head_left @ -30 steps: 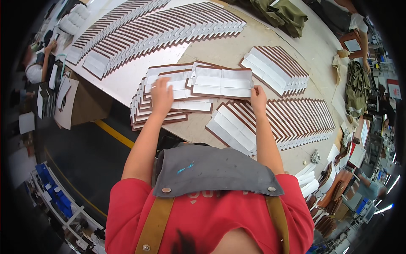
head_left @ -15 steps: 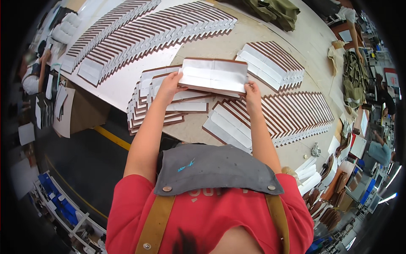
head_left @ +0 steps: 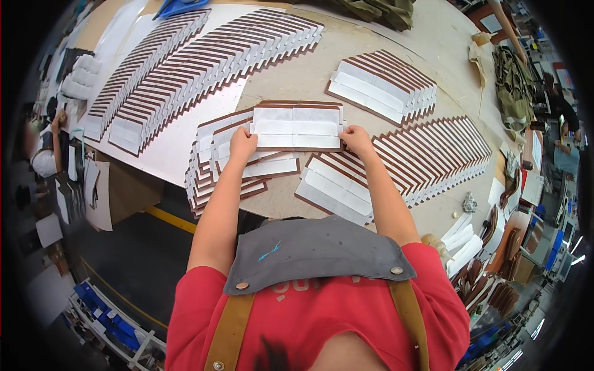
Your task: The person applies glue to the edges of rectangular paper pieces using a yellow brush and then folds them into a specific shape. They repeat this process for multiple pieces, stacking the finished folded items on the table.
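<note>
Between my two hands is a flat rectangular panel point(head_left: 297, 120), white-faced with brown edges and a seam-like line across it. My left hand point(head_left: 244, 142) pinches its lower left corner, and my right hand point(head_left: 357, 140) pinches the lower right one. Fingers of both hands are closed on the panel, the tips partly hidden. Under and left of it lies a loose, uneven pile of similar panels point(head_left: 283, 167). Close to my right forearm, a long overlapping row of such panels point(head_left: 334, 184) fans away to the right.
Farther right is a shorter fanned stack point(head_left: 368, 93). Two long fanned rows, one wide point(head_left: 127, 133) and one narrower point(head_left: 102, 111), cover the far left table. Olive fabric point(head_left: 387, 12) lies at the far edge, and a blue tray point(head_left: 179, 7) at far left. Other people work at both sides.
Both hands have turned the panel so that its brown top edge and cross line now show. The view has shifted slightly, and the hands sit lower in it.
</note>
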Tool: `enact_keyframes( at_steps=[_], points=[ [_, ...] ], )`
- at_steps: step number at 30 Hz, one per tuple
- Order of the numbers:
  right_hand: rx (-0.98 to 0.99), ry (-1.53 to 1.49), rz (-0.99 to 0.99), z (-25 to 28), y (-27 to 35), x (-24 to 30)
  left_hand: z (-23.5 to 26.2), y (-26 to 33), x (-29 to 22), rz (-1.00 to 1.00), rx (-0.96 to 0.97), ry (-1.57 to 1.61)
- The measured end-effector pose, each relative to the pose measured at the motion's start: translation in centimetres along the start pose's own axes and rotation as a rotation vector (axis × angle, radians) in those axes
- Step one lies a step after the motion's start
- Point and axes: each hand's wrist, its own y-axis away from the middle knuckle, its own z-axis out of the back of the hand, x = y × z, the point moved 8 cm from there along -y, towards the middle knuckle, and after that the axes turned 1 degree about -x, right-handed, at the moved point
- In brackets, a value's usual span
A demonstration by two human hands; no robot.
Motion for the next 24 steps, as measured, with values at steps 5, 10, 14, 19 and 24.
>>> enact_keyframes(
  at_steps=[5, 10, 14, 19, 24],
  points=[
    [0.067, -0.089, -0.068, -0.4, 0.4, -0.1, 0.0, 0.1, 0.7, 0.044, 0.026, 0.041],
    [0.050, 0.041, -0.043, -0.1, 0.2, 0.5, -0.1, -0.3, 0.4, 0.003, 0.002, 0.003],
    [0.179, 0.039, -0.123, 0.0, 0.0, 1.2, -0.1, 0.0, 0.6, -0.006, -0.006, -0.026],
    [0.063, 0.029, -0.011, 0.4, -1.4, 0.9, -0.3, -0.2, 0.7, -0.011, -0.008, -0.015],
    [0.000, 0.043, 0.003, 0.3, -1.3, 0.7, -0.2, 0.0, 0.7, -0.019, -0.027, -0.019]
  ],
)
